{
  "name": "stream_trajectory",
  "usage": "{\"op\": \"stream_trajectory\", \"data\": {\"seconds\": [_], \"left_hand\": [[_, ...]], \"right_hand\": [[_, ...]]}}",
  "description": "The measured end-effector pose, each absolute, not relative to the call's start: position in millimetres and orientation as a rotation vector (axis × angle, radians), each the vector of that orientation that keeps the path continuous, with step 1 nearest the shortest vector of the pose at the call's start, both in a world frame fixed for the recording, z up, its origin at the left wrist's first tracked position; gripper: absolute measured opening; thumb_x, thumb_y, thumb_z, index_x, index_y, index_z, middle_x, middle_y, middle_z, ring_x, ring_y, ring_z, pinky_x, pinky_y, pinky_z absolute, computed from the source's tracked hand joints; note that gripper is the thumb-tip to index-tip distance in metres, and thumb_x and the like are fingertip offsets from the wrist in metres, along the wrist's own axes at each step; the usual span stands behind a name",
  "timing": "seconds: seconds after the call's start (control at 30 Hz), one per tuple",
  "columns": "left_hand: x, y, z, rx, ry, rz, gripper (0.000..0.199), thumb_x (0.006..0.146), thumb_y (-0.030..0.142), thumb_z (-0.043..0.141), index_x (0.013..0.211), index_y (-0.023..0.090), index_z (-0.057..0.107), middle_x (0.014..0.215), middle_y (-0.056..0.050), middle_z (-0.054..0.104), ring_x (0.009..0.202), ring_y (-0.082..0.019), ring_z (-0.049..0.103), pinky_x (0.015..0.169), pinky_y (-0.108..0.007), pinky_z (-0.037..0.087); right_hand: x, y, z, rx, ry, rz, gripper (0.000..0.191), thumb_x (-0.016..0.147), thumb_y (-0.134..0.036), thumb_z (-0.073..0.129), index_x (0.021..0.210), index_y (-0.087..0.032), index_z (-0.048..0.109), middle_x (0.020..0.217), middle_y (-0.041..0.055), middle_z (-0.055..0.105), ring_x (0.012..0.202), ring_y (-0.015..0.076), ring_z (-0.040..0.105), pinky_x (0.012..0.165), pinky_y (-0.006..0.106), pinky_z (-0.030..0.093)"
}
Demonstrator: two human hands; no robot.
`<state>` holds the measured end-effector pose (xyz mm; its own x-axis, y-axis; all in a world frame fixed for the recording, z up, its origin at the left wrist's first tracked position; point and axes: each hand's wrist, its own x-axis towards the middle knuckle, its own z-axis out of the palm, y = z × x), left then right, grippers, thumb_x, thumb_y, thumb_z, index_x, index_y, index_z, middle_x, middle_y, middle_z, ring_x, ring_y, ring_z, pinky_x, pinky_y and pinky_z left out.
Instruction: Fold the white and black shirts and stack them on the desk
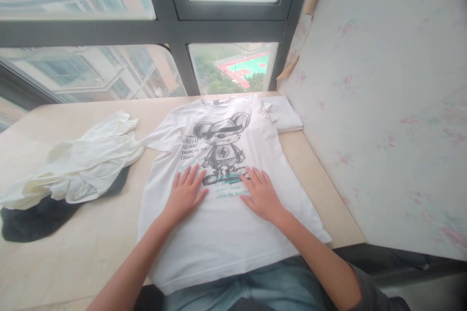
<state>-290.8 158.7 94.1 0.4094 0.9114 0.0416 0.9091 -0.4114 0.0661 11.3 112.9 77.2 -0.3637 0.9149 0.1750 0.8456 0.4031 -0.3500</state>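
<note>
A white T-shirt (219, 238) with a printed cartoon mouse and lettering lies spread out, its collar toward the window and its hem at the near edge, by my lap. My left hand (187, 193) rests flat on the shirt, left of the print's feet, with its fingers spread. On the right side of the print, my right hand (260, 194) lies flat on the fabric, fingers apart. Neither hand grips anything. The shirt's right sleeve lies beside a folded white cloth (286, 112).
A crumpled white garment (98, 155) lies on a dark cloth (40, 218) at the left of the pale wooden surface (98, 248). Behind stands a grey window frame (233, 31). A floral wall (379, 107) borders the right side.
</note>
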Motion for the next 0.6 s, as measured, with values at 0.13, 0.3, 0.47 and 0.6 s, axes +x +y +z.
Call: {"op": "stream_trajectory", "data": {"seconds": [0.13, 0.3, 0.47, 0.6], "left_hand": [[-290.2, 140.0, 93.9, 2.572, 1.678, 0.15, 0.056, 0.099, 0.049, 0.038, 0.149, 0.024, 0.047, 0.163, -0.01, 0.033, 0.151, -0.033, 0.027, 0.121, -0.057, 0.022], [-293.9, 146.9, 98.6, 2.488, 1.698, 0.289, 0.054, 0.099, 0.048, 0.04, 0.142, 0.018, 0.053, 0.157, -0.015, 0.042, 0.147, -0.032, 0.036, 0.119, -0.054, 0.03], [-284.6, 153.9, 99.6, 2.477, 1.8, 0.339, 0.051, 0.101, 0.04, 0.038, 0.146, 0.02, 0.049, 0.156, -0.015, 0.043, 0.147, -0.03, 0.036, 0.12, -0.054, 0.028], [-279.4, 142.9, 102.7, 2.488, 1.867, 0.23, 0.047, 0.101, 0.037, 0.039, 0.142, 0.021, 0.054, 0.156, -0.015, 0.044, 0.146, -0.031, 0.038, 0.119, -0.055, 0.029]], "right_hand": [[45.1, 102.6, 79.9, -1.493, -2.04, 0.42, 0.042, 0.098, -0.031, 0.046, 0.136, -0.019, 0.058, 0.143, 0.0132, 0.056, 0.137, 0.0248, 0.048, 0.113, 0.048, 0.042], [55.9, 115.1, 100.7, -1.503, -1.797, 0.517, 0.031, 0.097, -0.026, 0.043, 0.115, -0.019, 0.068, 0.112, 0.0095, 0.071, 0.099, 0.0198, 0.067, 0.092, 0.036, 0.054], [26.3, 117.9, 95.7, -1.491, -2.029, 0.526, 0.029, 0.099, -0.023, 0.043, 0.105, -0.021, 0.072, 0.088, 0.0039, 0.073, 0.076, 0.0157, 0.066, 0.069, 0.025, 0.049], [14.3, 113.7, 76.5, -1.45, -2.166, 0.282, 0.027, 0.096, -0.019, 0.044, 0.099, -0.02, 0.071, 0.091, 0.0067, 0.072, 0.085, 0.0181, 0.066, 0.075, 0.027, 0.047]]}}
